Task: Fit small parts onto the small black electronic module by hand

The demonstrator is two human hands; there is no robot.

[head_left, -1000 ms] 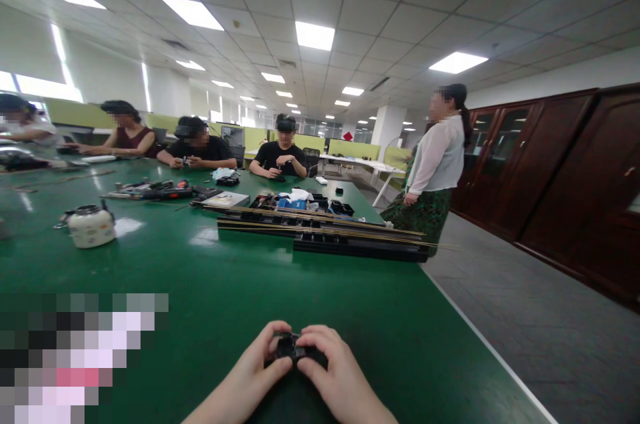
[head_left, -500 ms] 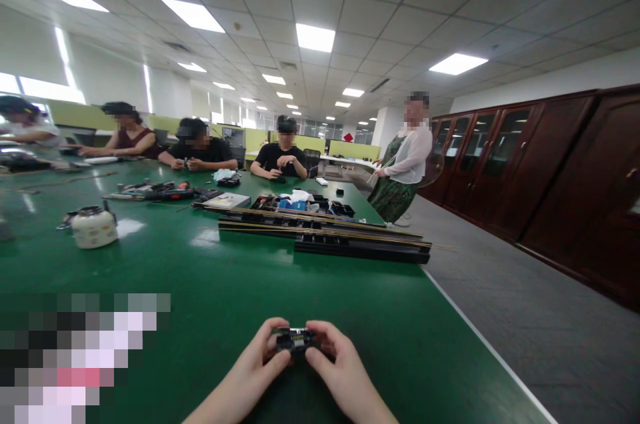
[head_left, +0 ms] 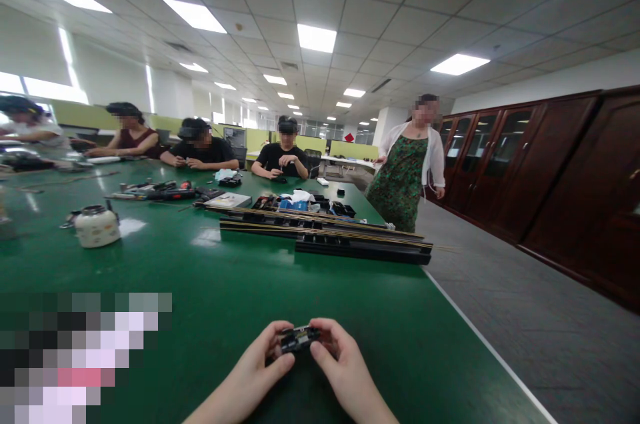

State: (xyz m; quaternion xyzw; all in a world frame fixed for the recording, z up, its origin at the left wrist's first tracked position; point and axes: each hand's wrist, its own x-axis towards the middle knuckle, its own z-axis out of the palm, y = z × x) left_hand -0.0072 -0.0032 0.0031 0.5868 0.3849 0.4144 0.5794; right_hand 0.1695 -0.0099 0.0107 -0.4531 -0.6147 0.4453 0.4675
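A small black part (head_left: 299, 338) sits low and central, just above the green table (head_left: 240, 284), pinched at each end: left hand (head_left: 257, 364) curled around its left end, right hand (head_left: 340, 367) around its right. Fingers hide most of it; it appears to be moulded plastic with metal glints. At 12 o'clock lie long black rails (head_left: 325, 237) with brass-coloured strips. At 10 o'clock stands a round cream pot (head_left: 97, 227). A standing person (head_left: 410, 164) is at 1 o'clock. A pixelated patch covers the lower left.

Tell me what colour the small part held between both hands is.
Black with a few pale glints: the small plastic part shows best in the head view, above the green table.
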